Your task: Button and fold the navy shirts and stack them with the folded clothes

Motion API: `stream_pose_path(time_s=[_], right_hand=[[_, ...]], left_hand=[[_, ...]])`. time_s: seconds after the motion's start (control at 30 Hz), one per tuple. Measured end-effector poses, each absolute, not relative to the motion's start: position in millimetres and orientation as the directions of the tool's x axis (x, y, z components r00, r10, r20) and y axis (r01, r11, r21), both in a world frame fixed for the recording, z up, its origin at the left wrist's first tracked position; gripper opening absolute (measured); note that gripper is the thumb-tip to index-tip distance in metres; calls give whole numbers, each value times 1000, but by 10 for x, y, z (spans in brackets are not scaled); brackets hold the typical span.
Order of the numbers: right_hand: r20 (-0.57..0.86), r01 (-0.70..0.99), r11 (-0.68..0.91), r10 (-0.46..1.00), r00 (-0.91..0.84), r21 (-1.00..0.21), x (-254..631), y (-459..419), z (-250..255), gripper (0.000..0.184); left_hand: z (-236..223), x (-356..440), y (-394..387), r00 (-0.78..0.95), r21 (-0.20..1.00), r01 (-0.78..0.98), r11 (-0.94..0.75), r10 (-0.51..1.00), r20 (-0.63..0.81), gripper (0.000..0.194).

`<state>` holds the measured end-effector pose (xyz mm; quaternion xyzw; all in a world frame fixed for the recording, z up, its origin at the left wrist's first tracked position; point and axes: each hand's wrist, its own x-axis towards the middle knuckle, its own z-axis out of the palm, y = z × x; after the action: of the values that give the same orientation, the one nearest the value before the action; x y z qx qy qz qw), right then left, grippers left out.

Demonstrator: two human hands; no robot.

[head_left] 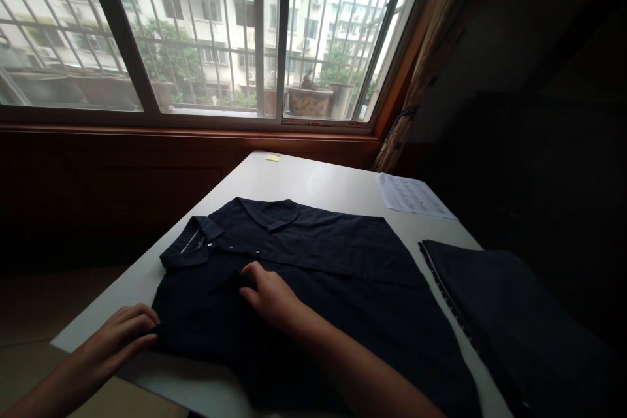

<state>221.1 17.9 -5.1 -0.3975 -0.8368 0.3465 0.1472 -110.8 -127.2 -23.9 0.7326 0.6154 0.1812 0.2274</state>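
Observation:
A dark navy button-up shirt (333,241) lies spread on a white table (323,176), its collar (183,248) toward the left. Small pale buttons run along its front placket. My left hand (128,330) pinches the edge of the shirt near the shoulder at the table's left side. Over the chest, my right hand (267,294) is closed on a bunched fold of the same shirt. The near sleeve between my hands is dark, and its outline is hard to make out.
To the right lies another dark folded garment (509,300), partly over the table edge. Printed paper sheets (414,196) rest at the back right, and a small yellow note (273,157) sits at the far corner. Beyond the table is a barred window (206,32) with a curtain (416,91).

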Motion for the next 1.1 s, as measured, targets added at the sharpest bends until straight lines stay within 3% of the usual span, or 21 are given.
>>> stream_pose_path(time_s=[0.27,0.43,0.57,0.7,0.93,1.1], right_hand=[[66,560,515,771,-633,-649,2308,98,-85,50],[180,645,607,777,-603,-464,2381,-38,-59,55],[263,473,814,563,-783,-336,2476,-261,-50,24],[235,236,938,297,-926,-255,2589,-453,-214,33],[263,197,969,230,-937,-147,2720,-553,-338,27],[398,120,991,131,-908,-55,2755,-611,-399,17]], left_hand=[[-174,-1012,-1174,106,545,834,-90,994,2,44],[-226,-1040,-1113,100,512,855,-81,995,-10,45],[-273,-1056,-1100,101,469,879,-86,995,-7,45],[-295,-1063,-1122,81,441,894,-86,996,29,43],[-332,-1155,-1126,111,443,893,-78,993,-48,43],[-347,-1122,-1133,88,366,918,-152,979,185,40]])
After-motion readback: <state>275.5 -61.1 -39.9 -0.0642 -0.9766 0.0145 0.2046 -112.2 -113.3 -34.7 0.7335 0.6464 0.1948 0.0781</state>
